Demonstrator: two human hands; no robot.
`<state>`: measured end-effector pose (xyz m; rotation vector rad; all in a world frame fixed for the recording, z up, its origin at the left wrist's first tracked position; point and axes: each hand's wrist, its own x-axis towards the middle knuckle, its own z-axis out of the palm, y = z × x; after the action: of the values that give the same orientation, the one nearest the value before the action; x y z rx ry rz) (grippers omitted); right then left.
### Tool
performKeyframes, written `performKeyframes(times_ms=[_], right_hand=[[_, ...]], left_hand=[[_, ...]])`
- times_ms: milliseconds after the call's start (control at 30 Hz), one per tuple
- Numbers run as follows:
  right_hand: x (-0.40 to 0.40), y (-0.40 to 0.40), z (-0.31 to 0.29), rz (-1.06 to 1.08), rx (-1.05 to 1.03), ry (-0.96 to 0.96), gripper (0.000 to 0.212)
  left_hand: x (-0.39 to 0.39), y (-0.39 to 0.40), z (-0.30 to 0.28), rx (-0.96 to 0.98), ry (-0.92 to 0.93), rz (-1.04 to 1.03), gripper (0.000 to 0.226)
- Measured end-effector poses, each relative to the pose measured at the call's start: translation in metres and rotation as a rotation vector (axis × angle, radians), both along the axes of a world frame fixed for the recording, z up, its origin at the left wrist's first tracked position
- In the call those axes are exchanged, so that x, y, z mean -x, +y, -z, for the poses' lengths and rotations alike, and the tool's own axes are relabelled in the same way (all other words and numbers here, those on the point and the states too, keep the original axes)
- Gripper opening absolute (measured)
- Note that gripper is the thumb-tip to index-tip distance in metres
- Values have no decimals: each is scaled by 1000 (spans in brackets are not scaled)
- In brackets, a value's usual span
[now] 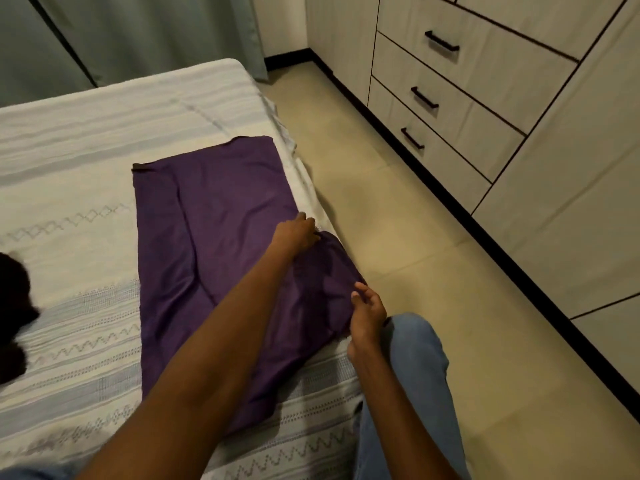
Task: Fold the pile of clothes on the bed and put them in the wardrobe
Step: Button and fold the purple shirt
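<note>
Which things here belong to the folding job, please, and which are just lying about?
Job: purple garment; left hand and right hand gripping its edge; bed; dark clothes; wardrobe.
Just there: curtain; floor.

Single head-worn view, steeply downward, close over bed [69,161] edge.

I see a beige tiled floor [398,209] running beside the bed, with a black skirting strip along the base of the units on the right. Pale drawers [460,109] with dark bar handles [441,41] stack there. Grey-green curtains [145,32] hang behind, reaching the floor. The light looks dim and warm.
</note>
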<state>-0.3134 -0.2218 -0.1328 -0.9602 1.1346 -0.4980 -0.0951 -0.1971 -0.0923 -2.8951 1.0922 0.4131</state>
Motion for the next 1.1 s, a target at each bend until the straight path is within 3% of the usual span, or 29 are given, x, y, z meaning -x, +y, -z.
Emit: performKeyframes(times_ms=[100,300,467,533,600,733,833,1000,1100], right_hand=[[-1,6,2,80,-81,-55,26],[-7,3,1,148,-184,-128,34],[-14,-14,-2,198,-347,-148,44],[-10,-15,-12,231,-375,-196,48],[-5,-11,-23,263,-357,-316,53],[-2,16,-46,184,-68,-415,46],[-8,50,-58,-15,278,-368,32],[-21,138,-54,-396,787,-351,20],[-21,189,-29,-629,824,-249,23]], left_hand=[[-8,-8,-14,-44,-24,66,35],[-21,-4,-28,74,314,58,36],[-25,-6,-18,-82,264,3,45],[-20,-9,-18,-60,212,-4,38],[-19,-9,-24,34,272,-29,33],[-19,21,-55,415,568,-186,27],[-22,59,-78,601,624,-245,21],[-40,141,-85,618,573,-312,27],[-44,183,-73,513,463,-258,29]])
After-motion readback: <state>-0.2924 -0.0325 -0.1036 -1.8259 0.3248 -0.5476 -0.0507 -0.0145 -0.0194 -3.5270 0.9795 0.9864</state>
